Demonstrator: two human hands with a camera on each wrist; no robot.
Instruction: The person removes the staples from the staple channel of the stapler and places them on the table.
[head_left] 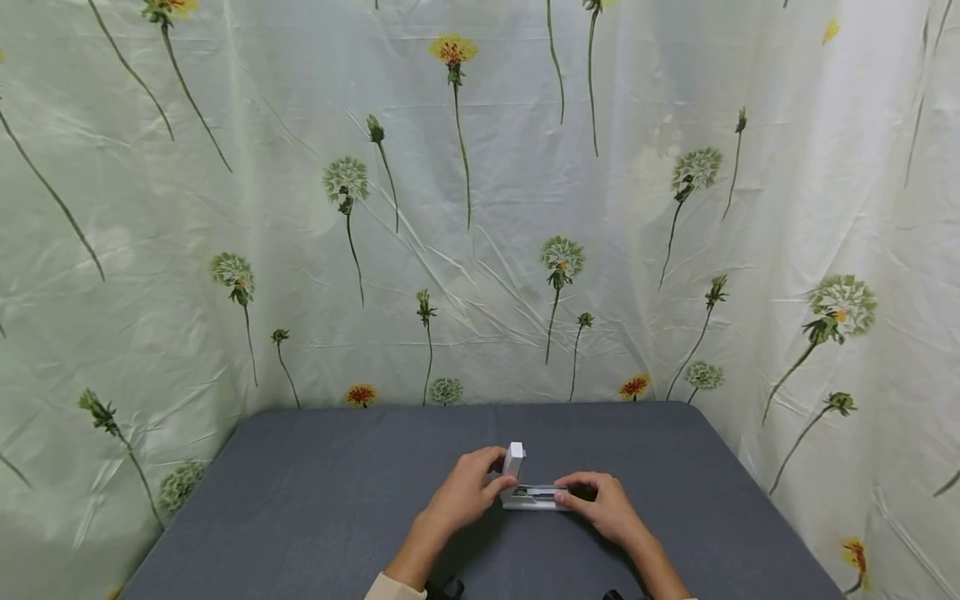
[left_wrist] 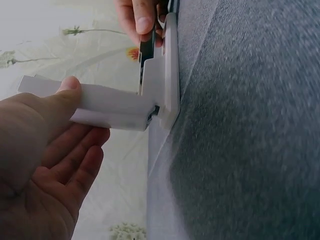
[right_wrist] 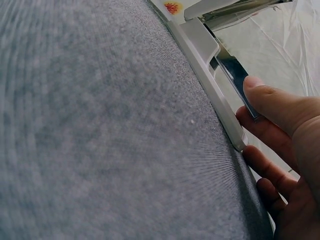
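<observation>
A white stapler (head_left: 527,493) lies on the grey table (head_left: 315,500) with its top arm (left_wrist: 107,106) swung upright. My left hand (head_left: 497,478) holds that raised arm, thumb (left_wrist: 60,95) pressed against its flat side, the other fingers loosely below it. My right hand (head_left: 567,497) grips the front end of the base (right_wrist: 207,80); its thumb (right_wrist: 277,107) lies on the bare metal staple track (right_wrist: 231,67) and its fingers sit along the base's edge. In the left wrist view the right hand's fingers (left_wrist: 140,17) show at the far end of the stapler.
A crumpled pale curtain with a dandelion print (head_left: 480,208) hangs close behind and on both sides of the table. The grey cloth stretches bare to the left, right and back of the stapler.
</observation>
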